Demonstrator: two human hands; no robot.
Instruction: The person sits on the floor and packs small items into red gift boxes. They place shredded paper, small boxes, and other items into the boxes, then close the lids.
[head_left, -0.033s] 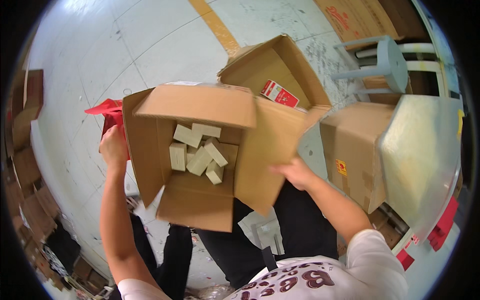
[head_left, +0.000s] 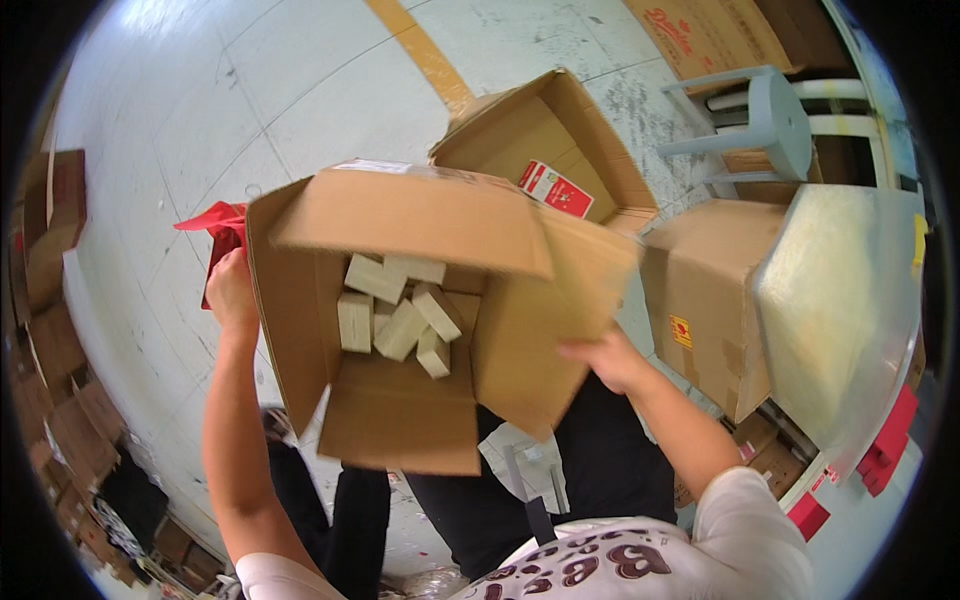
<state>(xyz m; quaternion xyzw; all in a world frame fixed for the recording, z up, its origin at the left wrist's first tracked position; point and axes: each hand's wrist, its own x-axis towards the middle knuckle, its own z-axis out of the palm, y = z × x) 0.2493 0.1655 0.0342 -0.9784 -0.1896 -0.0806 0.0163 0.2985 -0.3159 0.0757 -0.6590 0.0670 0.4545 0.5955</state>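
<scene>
An open cardboard box point(head_left: 400, 425) stands in front of me with its flaps spread. Several small pale boxes point(head_left: 400, 330) lie loosely piled inside. Beside the left flap, my left hand point(head_left: 232, 290) is closed round a thin red sheet or bag point(head_left: 228, 228), partly hidden behind that flap. My right hand point(head_left: 612, 360) is at the outer edge of the right flap point(head_left: 535, 320), its thumb over the cardboard and its other fingers mostly hidden. The far flap point(head_left: 410, 225) tilts over the opening and looks blurred.
Behind lies a second open carton point(head_left: 500, 135) with a red and white packet point(head_left: 556, 188) in it. To the right stand a closed carton point(head_left: 700, 300), a clear plastic bin point(head_left: 840, 320) and a grey stool point(head_left: 780, 125). Stacked cartons point(head_left: 55, 330) line the left side.
The right and far flaps have shifted to the right, and my right hand has moved right with them. The box has dropped slightly toward me. My left hand keeps hold of the red sheet.
</scene>
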